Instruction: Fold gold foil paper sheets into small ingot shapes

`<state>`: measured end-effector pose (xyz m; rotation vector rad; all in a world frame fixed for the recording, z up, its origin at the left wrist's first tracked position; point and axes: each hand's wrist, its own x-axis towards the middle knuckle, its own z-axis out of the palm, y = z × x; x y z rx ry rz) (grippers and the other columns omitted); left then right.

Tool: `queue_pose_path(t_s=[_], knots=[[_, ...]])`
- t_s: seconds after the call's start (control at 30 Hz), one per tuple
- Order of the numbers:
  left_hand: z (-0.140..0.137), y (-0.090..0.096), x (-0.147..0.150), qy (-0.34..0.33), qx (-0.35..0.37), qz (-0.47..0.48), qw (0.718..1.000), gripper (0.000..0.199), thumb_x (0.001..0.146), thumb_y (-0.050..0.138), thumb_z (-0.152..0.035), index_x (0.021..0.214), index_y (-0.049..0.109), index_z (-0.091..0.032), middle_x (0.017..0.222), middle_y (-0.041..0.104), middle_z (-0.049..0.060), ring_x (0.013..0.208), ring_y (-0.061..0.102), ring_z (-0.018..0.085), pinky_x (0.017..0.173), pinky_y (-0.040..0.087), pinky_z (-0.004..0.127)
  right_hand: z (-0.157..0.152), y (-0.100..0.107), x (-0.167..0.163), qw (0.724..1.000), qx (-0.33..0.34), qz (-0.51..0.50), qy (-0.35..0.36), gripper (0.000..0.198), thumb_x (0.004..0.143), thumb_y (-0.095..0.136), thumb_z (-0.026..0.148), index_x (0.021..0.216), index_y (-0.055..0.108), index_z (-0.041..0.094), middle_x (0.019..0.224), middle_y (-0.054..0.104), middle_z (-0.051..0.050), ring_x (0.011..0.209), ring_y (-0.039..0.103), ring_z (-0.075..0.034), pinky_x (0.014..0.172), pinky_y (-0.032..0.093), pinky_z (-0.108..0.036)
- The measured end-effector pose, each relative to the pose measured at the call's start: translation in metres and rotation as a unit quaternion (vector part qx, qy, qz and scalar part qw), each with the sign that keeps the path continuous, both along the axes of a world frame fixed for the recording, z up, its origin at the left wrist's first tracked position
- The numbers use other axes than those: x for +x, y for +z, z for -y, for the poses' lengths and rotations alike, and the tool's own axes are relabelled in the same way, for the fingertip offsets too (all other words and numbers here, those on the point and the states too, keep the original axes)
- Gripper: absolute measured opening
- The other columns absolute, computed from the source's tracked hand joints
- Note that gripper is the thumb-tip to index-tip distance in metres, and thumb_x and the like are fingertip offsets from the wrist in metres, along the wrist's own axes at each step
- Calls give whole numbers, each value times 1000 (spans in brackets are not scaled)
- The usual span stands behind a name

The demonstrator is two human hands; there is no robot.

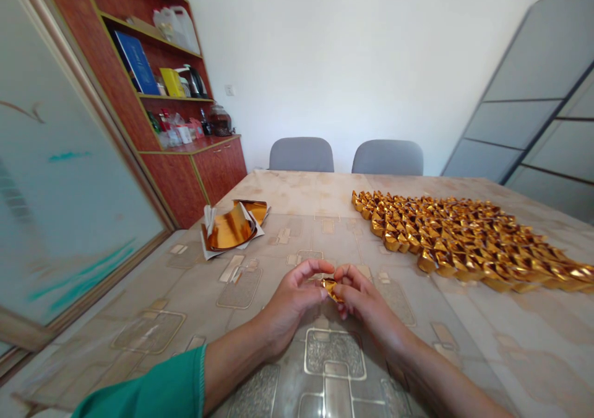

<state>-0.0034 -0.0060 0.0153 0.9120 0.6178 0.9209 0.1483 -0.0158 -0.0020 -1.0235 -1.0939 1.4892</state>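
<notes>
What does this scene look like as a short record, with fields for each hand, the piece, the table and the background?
Left hand: pinching a small gold foil piece
Right hand: gripping the same piece from the other side
Piece: creased, partly hidden by both hands
Table: patterned surface
Table, left: loose gold and white sheets, curled
Table, right: many folded gold pieces, close together in rows
Sleeve: green, on the left arm
Background: two grey chairs, red-brown shelf unit
</notes>
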Motion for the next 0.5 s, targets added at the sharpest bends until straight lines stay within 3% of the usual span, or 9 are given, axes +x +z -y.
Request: queue_pose_path(t_s=[0.3,0.5], knots=[[-1,-5,-1,-41,39,10,998,28,78,68,-16,105,58,-18,82,73,7,75,69,21,78,49,36,3,-1,1,1000,-9,-16,5,24,77,70,37,86,53,23,64,49,5,58,45,-12,55,34,-27],[-1,-8,-1,-50,38,2,998,33,79,72,-18,109,57,-18,84,73,7,78,69,21,79,49,36,1,-4,1,999,-29,-13,8,21,77,70,31,84,53,22,63,49,4,57,43,-12,54,32,-28]])
